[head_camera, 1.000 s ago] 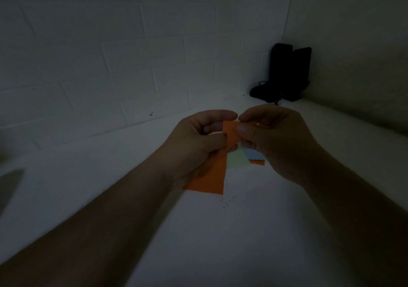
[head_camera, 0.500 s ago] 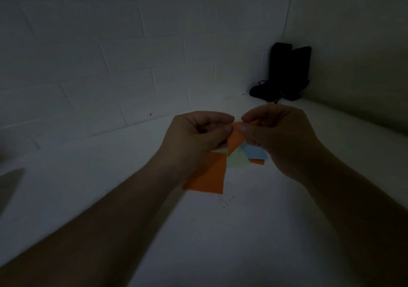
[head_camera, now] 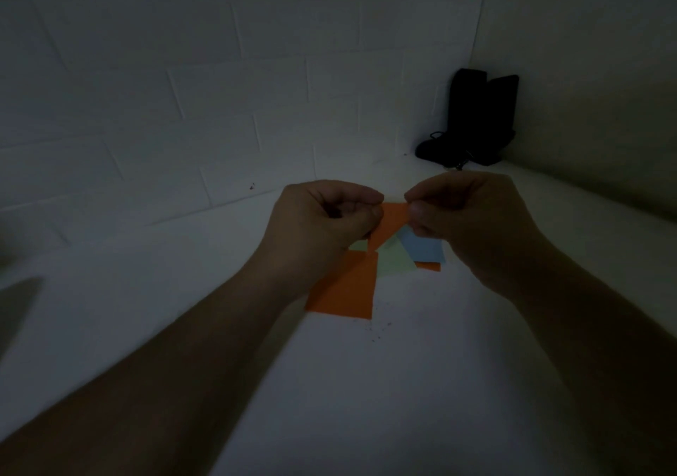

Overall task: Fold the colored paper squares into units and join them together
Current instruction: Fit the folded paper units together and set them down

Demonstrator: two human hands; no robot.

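A small folded orange paper (head_camera: 390,223) is held in the air between both hands. My left hand (head_camera: 322,226) pinches its left side and my right hand (head_camera: 472,226) pinches its right top corner. Below them on the white surface lie a larger orange square (head_camera: 348,288), a pale green square (head_camera: 394,264), a light blue square (head_camera: 425,250) and a strip of another orange sheet (head_camera: 428,266) under the blue one. The hands hide parts of these sheets.
A white brick wall (head_camera: 219,109) runs behind the white surface (head_camera: 366,384). Black objects (head_camera: 472,120) stand in the far right corner. Small dark specks (head_camera: 379,330) lie just below the big orange square. The light is dim.
My hands have drawn apart a little, so more of the held orange paper shows between them. The sheets on the surface have not moved.
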